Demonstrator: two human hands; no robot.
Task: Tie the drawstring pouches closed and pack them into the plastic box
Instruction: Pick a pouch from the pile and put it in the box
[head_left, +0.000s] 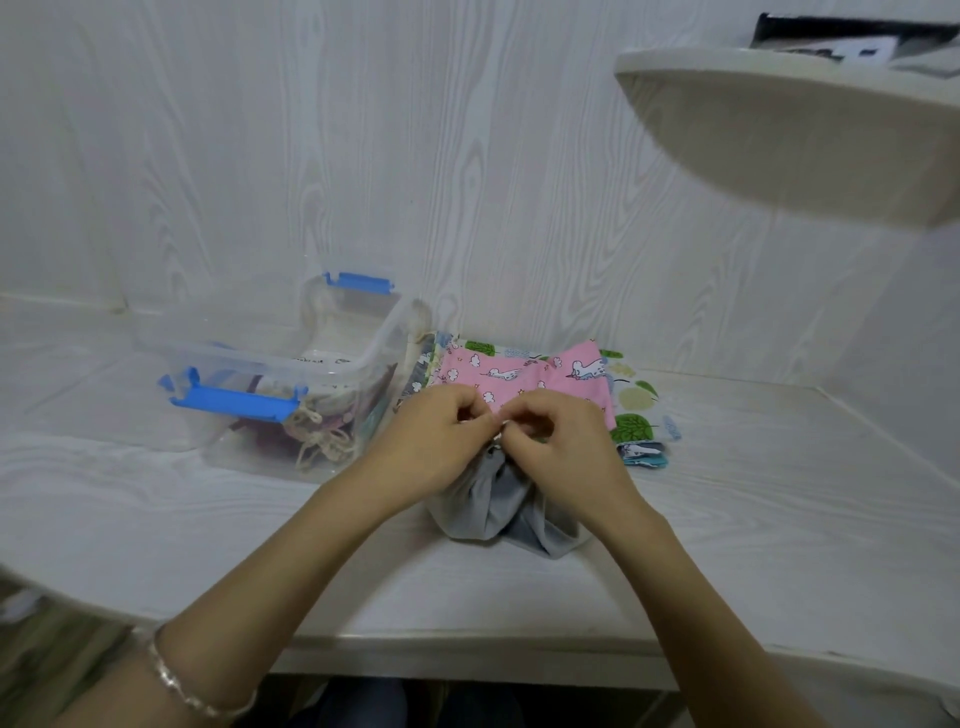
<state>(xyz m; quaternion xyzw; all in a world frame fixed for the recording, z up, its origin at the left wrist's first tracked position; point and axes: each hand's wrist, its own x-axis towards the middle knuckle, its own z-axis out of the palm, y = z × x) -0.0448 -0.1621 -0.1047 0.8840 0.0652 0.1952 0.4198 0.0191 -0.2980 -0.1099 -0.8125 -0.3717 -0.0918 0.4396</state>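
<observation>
A grey drawstring pouch (511, 512) lies on the white table, its gathered neck pointing away from me. My left hand (434, 439) and my right hand (563, 441) meet just above that neck, fingers curled, each pinching the pouch's drawstring. Behind them lies a flat stack of pouches, topped by a pink one with white animals (524, 379). The clear plastic box (291, 384) with blue latches stands open to the left, with tied pouches and beige cords inside.
Green-leaf and blue patterned pouches (641, 418) stick out on the right of the stack. A white shelf (810, 135) juts out overhead at the upper right. The wall stands close behind the table (753, 519).
</observation>
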